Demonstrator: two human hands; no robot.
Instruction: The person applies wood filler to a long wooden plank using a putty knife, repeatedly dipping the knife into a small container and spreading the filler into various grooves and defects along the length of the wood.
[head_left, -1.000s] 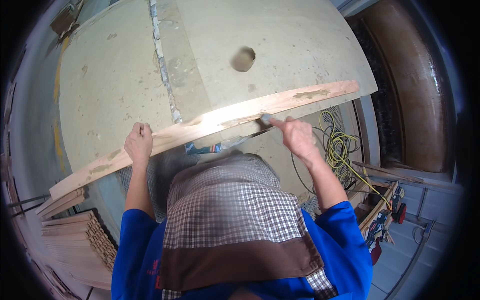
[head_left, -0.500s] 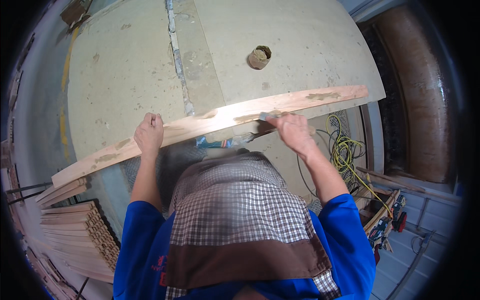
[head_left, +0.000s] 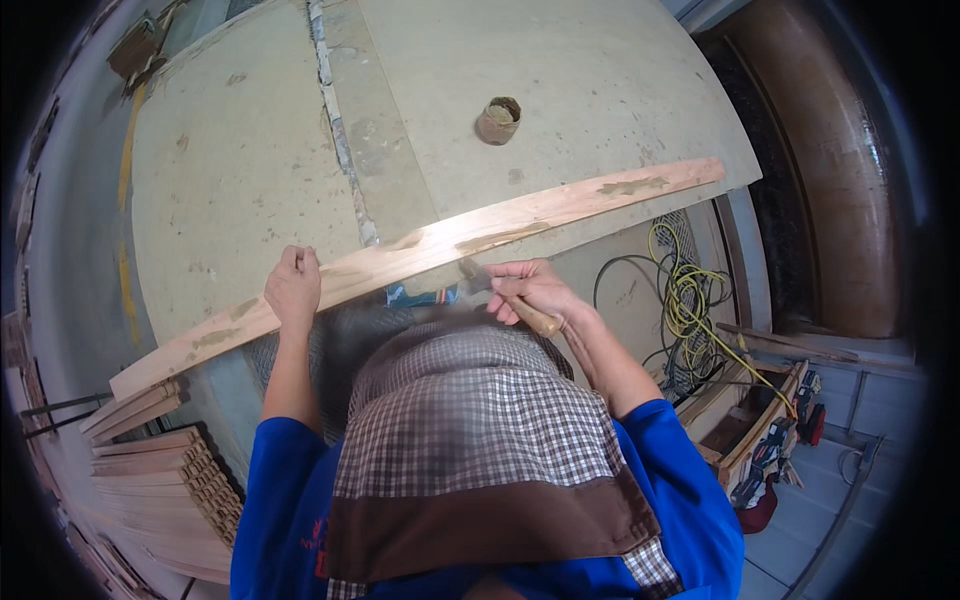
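Observation:
A long, pale wooden board [head_left: 570, 210], slightly bowed, lies slantwise along the near edge of the table with several brown-grey filler patches on its face. My left hand [head_left: 293, 292] is closed on the board left of its middle, fingers curled over the far edge. In my right hand [head_left: 541, 288] is a putty knife with a wooden handle [head_left: 537, 319], the handle end pointing toward me. Its blade is by the board's near edge, and I cannot tell whether they touch. Beyond the board stands a small brown cup [head_left: 497, 124] with a paste-like mass inside.
The stained tabletop [head_left: 600, 80] has a rough seam [head_left: 338, 140] across it. Below the board lies a blue-green object [head_left: 412, 297], partly hidden. Coiled yellow cable [head_left: 683, 290] and a wooden box [head_left: 755, 425] are at right. Stacked wooden strips [head_left: 160, 490] sit lower left.
My right hand has drawn left and nearer to me, turning the putty knife so its blade has come off the board's face. The left hand stays on the board. The view has shifted slightly.

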